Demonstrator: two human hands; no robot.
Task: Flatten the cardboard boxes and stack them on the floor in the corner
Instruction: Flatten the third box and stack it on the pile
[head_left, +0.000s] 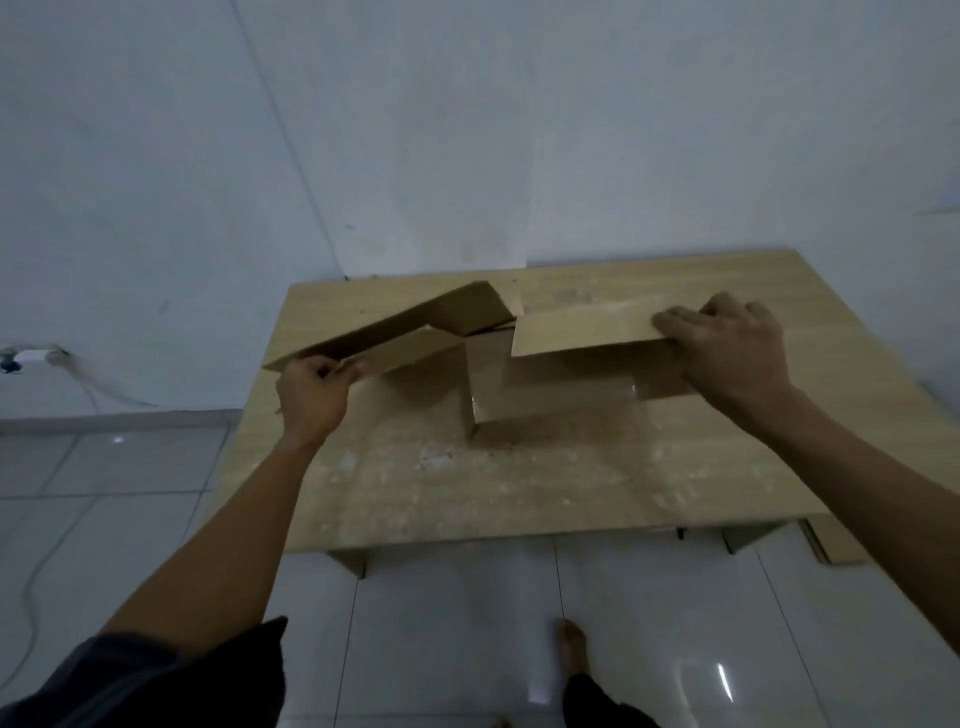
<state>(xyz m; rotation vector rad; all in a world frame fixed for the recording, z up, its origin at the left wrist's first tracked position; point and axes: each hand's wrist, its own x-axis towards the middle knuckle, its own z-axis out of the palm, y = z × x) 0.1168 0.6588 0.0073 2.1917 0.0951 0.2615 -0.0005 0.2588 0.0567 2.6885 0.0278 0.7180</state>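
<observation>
A brown cardboard box (550, 384) stands on a light wooden table (519, 493), its top flaps spread apart. My left hand (311, 395) grips the near end of the long left flap (405, 322), which tilts up toward the wall. My right hand (727, 353) holds the right flap (587, 327) by its right end, with the fingers curled over its top. The box's front wall carries clear tape near its corners. The inside of the box is mostly hidden by the flaps.
The table stands in the room's corner against pale walls. White floor tiles (467, 623) lie in front of it. A wall socket with a white cable (31, 358) is at the left. Flat cardboard (836, 545) lies under the table's right side. My bare foot (571, 649) is below.
</observation>
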